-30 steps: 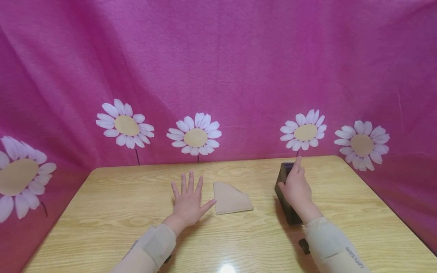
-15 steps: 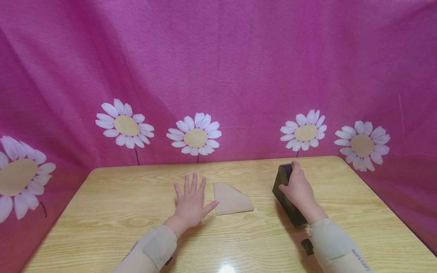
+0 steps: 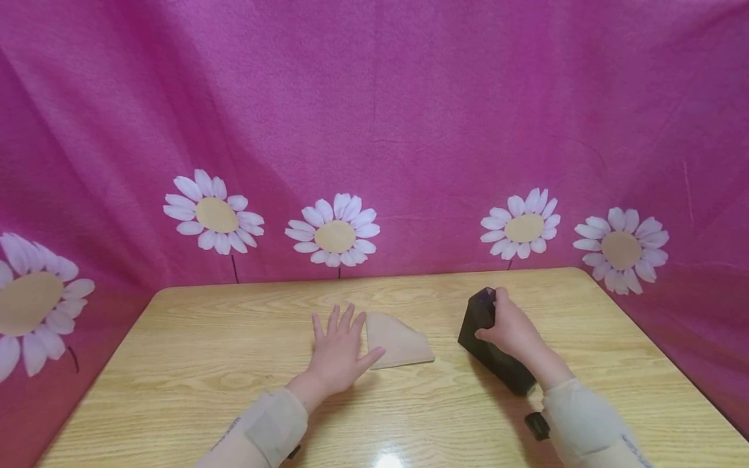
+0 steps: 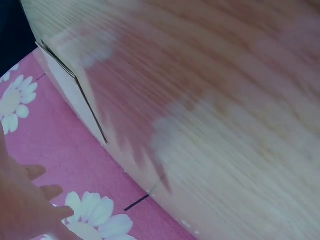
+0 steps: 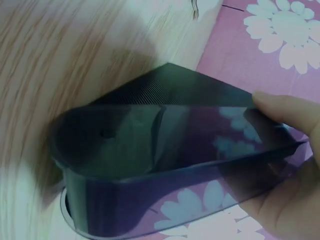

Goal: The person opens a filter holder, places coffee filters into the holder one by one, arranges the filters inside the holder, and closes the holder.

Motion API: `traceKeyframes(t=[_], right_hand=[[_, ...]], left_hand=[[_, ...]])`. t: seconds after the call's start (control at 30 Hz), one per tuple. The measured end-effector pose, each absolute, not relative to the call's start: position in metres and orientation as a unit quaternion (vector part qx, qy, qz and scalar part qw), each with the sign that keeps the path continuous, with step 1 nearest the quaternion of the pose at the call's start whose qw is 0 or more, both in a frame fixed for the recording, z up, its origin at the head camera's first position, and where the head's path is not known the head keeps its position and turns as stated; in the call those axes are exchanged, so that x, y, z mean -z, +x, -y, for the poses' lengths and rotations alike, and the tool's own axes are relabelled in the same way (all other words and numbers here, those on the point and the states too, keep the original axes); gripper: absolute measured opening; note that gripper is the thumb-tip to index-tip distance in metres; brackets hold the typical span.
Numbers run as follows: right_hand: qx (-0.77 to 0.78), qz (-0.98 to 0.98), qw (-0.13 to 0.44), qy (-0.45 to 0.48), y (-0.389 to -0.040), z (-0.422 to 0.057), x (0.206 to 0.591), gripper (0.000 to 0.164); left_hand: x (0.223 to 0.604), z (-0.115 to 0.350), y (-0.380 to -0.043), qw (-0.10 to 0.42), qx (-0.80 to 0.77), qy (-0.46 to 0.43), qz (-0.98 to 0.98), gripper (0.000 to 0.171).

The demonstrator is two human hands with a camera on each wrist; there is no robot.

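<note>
My right hand point(image 3: 517, 335) holds a dark see-through plastic box point(image 3: 491, 357) near its far end, thumb on the left side. In the right wrist view the box shows a rounded end, a smooth glossy face point(image 5: 135, 137) and a finely ribbed side point(image 5: 167, 87). It is tilted over the right part of the table. Left of it lies a tan fan-shaped stack of paper coffee filters point(image 3: 400, 344), flat on the wood. With fingers spread, my left hand point(image 3: 336, 354) is at the filters' left edge, its thumb overlapping them in the head view.
The wooden table point(image 3: 234, 390) has a far edge that meets a magenta cloth point(image 3: 421, 130) printed with white daisies. Small black wrist camera parts point(image 3: 536, 426) hang below the sleeves. A bright light reflection point(image 3: 389, 461) shows on the table's near side.
My right hand has closed its grip on the plastic box and tilted it, its far end coming left and nearer. My left hand has shifted right to the coffee filters, which stay put.
</note>
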State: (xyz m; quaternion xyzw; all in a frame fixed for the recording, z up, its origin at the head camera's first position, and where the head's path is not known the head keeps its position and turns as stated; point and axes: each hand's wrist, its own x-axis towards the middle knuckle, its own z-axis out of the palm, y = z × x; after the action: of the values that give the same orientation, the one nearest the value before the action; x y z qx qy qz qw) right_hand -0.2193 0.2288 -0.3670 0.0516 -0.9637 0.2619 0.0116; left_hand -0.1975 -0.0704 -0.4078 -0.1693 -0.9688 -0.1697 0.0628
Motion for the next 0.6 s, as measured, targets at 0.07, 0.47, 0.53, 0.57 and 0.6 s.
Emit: traceKeyframes(t=[0.07, 0.47, 0.53, 0.57, 0.6], right_hand=[[-0.262, 0.963, 0.006, 0.065, -0.217, -0.229, 0.366, 0.068], [-0.287, 0.946, -0.034, 0.149, -0.199, -0.226, 0.365, 0.061], [-0.288, 0.944, -0.035, 0.157, -0.197, -0.223, 0.365, 0.062], [-0.287, 0.944, -0.033, 0.162, -0.196, -0.222, 0.365, 0.062], [-0.285, 0.944, -0.032, 0.165, -0.195, -0.221, 0.365, 0.062]], left_hand=[[0.407, 0.068, -0.196, 0.068, 0.174, -0.177, 0.966, 0.068], [0.402, 0.049, -0.187, 0.081, 0.193, -0.208, 0.955, 0.057], [0.401, 0.047, -0.185, 0.082, 0.200, -0.215, 0.952, 0.057], [0.400, 0.045, -0.185, 0.083, 0.204, -0.218, 0.951, 0.057], [0.399, 0.044, -0.184, 0.084, 0.205, -0.221, 0.950, 0.057]])
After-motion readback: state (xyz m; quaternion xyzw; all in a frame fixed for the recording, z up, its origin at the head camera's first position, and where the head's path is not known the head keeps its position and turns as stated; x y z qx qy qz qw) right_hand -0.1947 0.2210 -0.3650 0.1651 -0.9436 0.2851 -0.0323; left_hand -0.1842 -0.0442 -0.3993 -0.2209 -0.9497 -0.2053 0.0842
